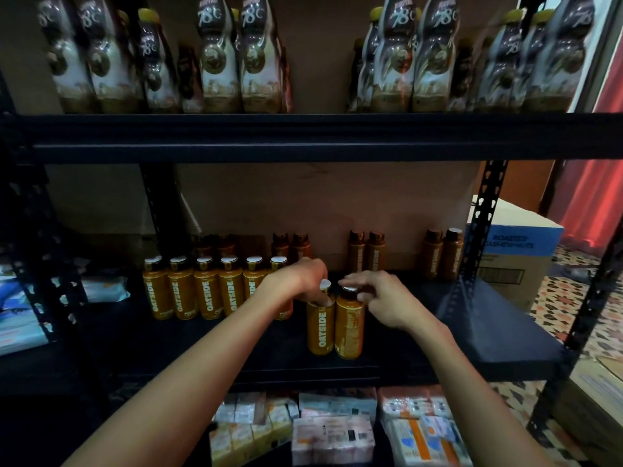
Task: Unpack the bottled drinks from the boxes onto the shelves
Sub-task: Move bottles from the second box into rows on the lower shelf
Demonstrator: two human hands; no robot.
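- Left grip (301,277) reaches in from the lower left, fingers curled down round the neck of the left bottle (320,326), just under its white cap
- Right grip (376,299) comes in from the lower right, fingers curved over the cap of the right bottle (350,330) and pinching its top
- both orange bottles stand upright on the dark middle shelf (472,332), touching side by side, near the front edge; the left one shows the word OATSIDE
- a row of orange bottles (205,293) of the same kind stands further back to the left, caps white
- darker brown bottles (365,252) stand in pairs along the back wall
- on the upper shelf (303,138) stand tall coffee bottles (232,62), blurred, marked 78
- pale packets (333,433) lie on the level below
- a cardboard box (515,244) with a blue band sits on the patterned floor, right of the rack
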